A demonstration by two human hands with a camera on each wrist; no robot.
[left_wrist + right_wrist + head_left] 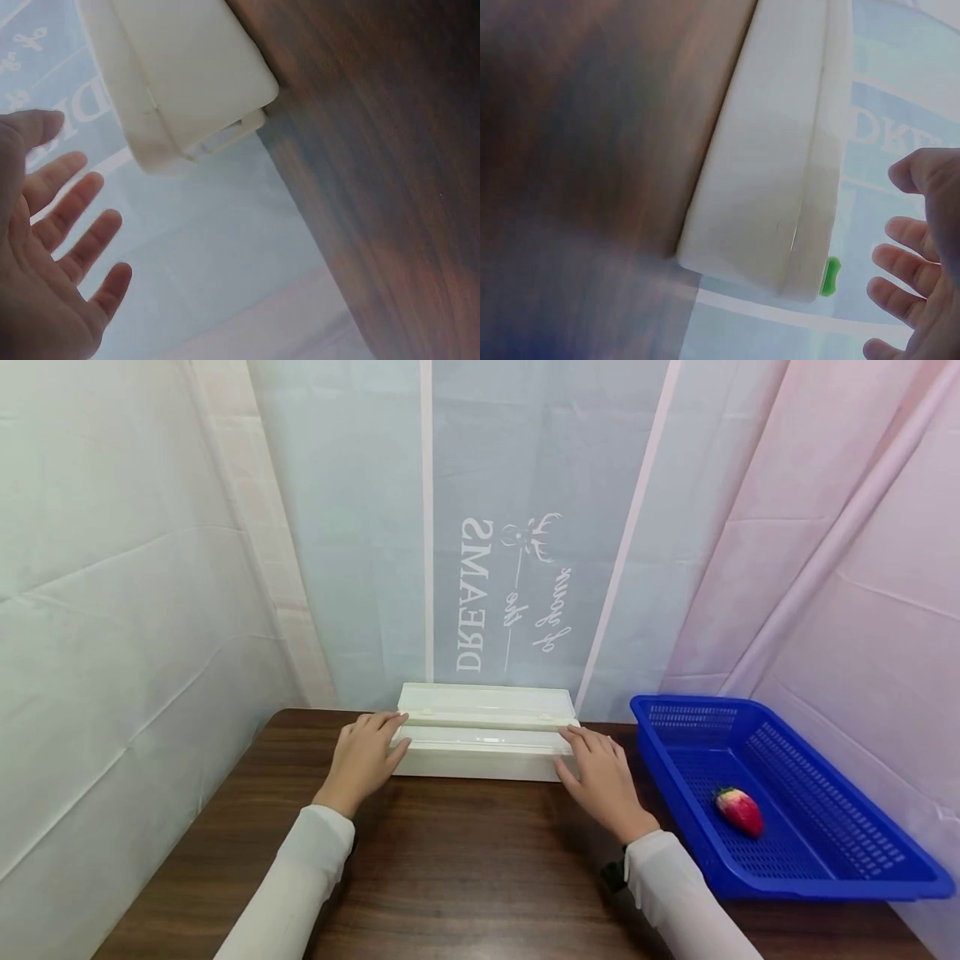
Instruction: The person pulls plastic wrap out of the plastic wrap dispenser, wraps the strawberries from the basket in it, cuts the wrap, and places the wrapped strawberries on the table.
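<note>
A brown table (465, 852) spans the lower head view, which alone clearly shows the blue basket (832, 888) at right. The long white box (472, 766) lies at the table's far edge. The left hand (362, 758) is by its left end, the right hand (602, 770) by its right; both are empty, fingers parted in the wrist views. Only the head view has the strawberry (740, 812), inside the basket; only the right wrist view, a green tab (830, 277) beside the box's end.
</note>
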